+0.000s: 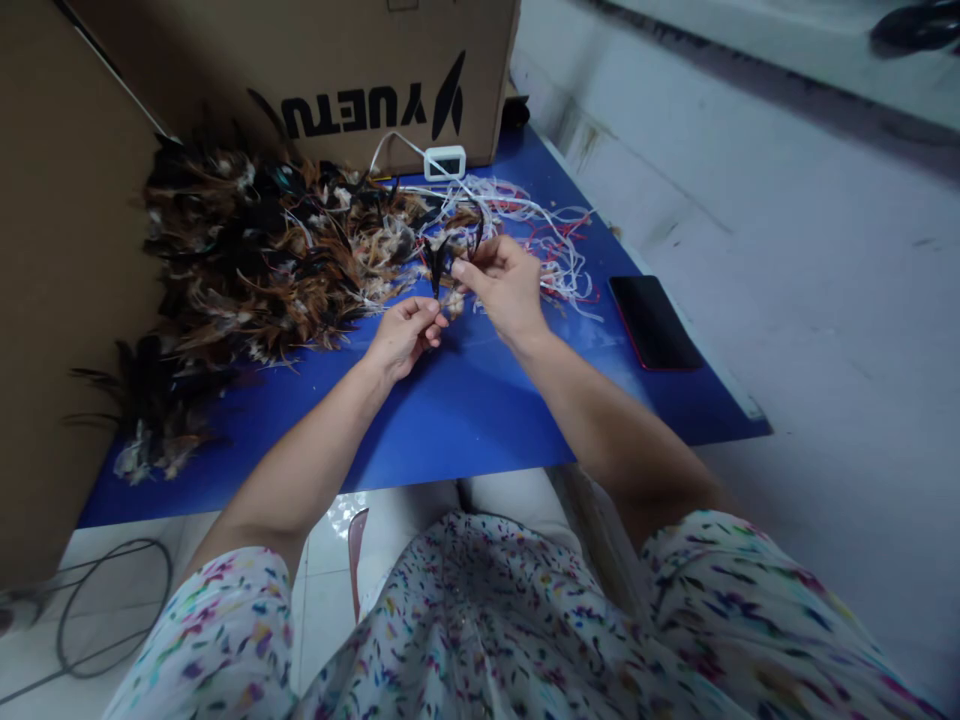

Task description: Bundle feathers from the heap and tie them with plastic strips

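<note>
Evidently mid-handling: left hand (401, 338) pinches dark feather (436, 268); right hand (511, 292) near it, fingers bent, grip unclear; feather pile (262, 265) beside.

One phone (656, 322), one small white display (445, 150)!
And one big feather heap (262, 250), one smaller feather bunch (161, 410), one string tangle (570, 265), all on one table (465, 420)!

The lighting was cool and fairly dim, with no lamp or window in view. A pale sheen lay on the blue bench (472, 400) to the right of the hands, and a soft shadow fell beneath them. The cardboard box (330, 60) looked murky toward the upper left. Wide-angle distortion stretched the sleeves (765, 600) near the edges, where detail smeared; fine feather strands (262, 250) blended together in dark patches.
</note>
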`<state>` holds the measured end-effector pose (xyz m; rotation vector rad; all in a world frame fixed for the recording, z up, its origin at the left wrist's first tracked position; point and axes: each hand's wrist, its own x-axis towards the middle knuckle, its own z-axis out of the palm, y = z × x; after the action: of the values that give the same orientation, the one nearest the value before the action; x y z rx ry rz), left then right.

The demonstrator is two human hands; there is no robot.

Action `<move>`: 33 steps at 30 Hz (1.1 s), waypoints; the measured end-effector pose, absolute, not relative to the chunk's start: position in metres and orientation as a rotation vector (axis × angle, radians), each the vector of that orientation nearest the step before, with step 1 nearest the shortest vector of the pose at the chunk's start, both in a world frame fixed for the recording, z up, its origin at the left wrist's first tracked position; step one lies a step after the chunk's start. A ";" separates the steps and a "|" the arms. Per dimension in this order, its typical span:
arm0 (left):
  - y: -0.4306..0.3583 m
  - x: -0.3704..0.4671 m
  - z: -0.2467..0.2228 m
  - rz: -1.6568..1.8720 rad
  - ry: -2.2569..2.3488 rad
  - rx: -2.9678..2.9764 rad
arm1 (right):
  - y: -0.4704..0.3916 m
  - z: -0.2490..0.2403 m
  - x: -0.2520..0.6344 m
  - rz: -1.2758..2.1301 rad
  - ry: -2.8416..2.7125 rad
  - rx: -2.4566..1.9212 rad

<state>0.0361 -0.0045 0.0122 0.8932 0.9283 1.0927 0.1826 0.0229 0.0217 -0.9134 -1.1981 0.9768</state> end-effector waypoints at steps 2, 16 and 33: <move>-0.003 0.035 0.010 1.141 0.943 0.919 | 0.022 0.020 0.182 1.003 -1.251 -0.933; -0.002 0.030 0.009 1.153 0.948 0.972 | 0.026 0.020 0.185 1.067 -1.372 -1.027; -0.001 0.031 0.015 1.096 1.035 0.872 | 0.025 0.024 0.193 1.047 -1.448 -0.909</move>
<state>0.0307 -0.0006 0.0146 0.8717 1.0354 1.0960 0.1928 0.0248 0.0242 -0.9090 -1.4477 1.0466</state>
